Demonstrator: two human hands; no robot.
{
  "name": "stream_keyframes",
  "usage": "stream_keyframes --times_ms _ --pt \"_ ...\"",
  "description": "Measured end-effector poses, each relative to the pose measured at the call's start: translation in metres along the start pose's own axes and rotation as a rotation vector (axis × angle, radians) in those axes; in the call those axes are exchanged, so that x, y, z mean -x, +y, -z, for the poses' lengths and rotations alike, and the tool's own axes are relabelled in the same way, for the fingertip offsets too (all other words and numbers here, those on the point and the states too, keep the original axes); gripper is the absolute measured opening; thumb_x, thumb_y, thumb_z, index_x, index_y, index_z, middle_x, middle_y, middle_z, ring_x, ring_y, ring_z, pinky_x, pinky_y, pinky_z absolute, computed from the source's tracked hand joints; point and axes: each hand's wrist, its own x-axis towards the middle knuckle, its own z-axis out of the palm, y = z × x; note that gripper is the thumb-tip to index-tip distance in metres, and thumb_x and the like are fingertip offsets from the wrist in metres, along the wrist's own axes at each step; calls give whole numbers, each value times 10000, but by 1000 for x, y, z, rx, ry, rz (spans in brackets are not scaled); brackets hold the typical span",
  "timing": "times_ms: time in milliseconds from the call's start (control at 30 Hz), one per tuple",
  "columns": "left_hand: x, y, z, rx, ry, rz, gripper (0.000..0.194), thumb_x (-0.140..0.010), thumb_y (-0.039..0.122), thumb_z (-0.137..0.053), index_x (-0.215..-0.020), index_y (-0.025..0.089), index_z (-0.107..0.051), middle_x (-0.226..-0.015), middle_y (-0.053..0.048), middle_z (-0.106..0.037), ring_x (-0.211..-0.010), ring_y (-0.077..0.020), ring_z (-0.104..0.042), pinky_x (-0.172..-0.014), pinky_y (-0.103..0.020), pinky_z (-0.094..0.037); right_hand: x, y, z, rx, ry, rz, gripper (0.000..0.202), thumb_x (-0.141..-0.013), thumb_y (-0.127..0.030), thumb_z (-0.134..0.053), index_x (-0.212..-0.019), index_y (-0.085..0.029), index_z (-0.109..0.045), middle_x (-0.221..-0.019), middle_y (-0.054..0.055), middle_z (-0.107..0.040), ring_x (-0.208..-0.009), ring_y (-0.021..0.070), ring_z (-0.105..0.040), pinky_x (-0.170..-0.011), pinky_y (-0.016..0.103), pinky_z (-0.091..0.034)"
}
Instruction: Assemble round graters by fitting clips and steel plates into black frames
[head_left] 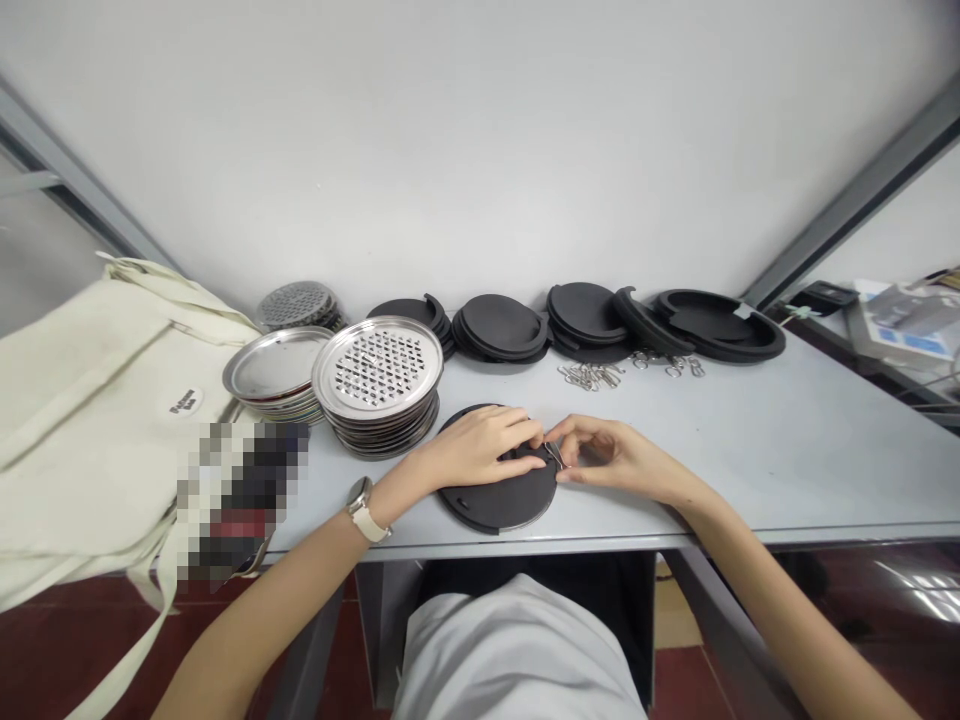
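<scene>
- Pale grey desk [795, 450] up against a plain white wall [480, 150], and the action sits right at the front edge!
- Centre stage, a black disc [514, 505] lies flat on the desk, partly covered by the left hand [476, 447].
- Right hand [622, 460] at the disc's right edge, thumb and fingers pinching a thin metal clip [554, 456].
- Left hand palm-down across the disc, fingertips right by the clip; whether they grip anything, I cannot tell. Light-strapped watch [361, 493] on that wrist!
- Just left of the disc, a tall stack of slotted metal plates [386, 375]; beside it, a stack of plain metal plates [283, 362].
- Behind, a row of black disc stacks [500, 322], with a large black ring [765, 335] at its right end.
- Small metal clips [590, 376] lie loose in front of that row.
- Far left, a cream bag [105, 380] sprawls across the corner.
</scene>
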Motion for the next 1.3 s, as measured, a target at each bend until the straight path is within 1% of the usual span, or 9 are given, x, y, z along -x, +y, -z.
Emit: stream_keyframes --times_ms 233,500,767,1000,1300 --pt "0 -1 -1 -6 5 -7 212 -957 382 -521 -991 178 -566 -932 -36 -582 -838 -168 -563 -789 -273 -423 0 1 0 15 -1 -11 372 -756 -453 -755 -1002 -205 -627 -844 37 -688 -807 206 -631 -798 349 -491" --pt "0 0 0 3 1 0 223 -964 390 -502 -990 180 -570 -925 -38 -577 -839 -169 -561 -788 -275 -424 0 1 0 2 -3 -15 383 -752 -459 -757 -1014 -209 -633 -815 27 -681 -792 204 -633 -796 352 -494" --pt "1 -2 -2 -6 5 -6 210 -959 377 -514 -994 176 -566 -924 -33 -570 -837 -162 -554 -795 -274 -423 0 8 0 -20 3 -2 371 -765 -453 -756 -1014 -204 -636 -795 16 -670 -815 203 -635 -815 352 -489" --pt "1 -1 -1 -1 5 -3 213 -959 383 -510 -989 181 -571 -916 -33 -572 -825 -163 -555 -782 -276 -423 0 7 0 -22 5 -9 396 -745 -480 -763 -997 -216 -610 -764 15 -674 -876 232 -648 -815 361 -498" --pt "1 -1 -1 -4 -3 -3 225 -966 392 -495 -988 180 -566 -919 -41 -571 -828 -170 -556 -782 -273 -419 0 4 -1 -41 5 -3 360 -744 -463 -772 -952 -226 -599 -759 -6 -664 -830 211 -653 -827 342 -483"
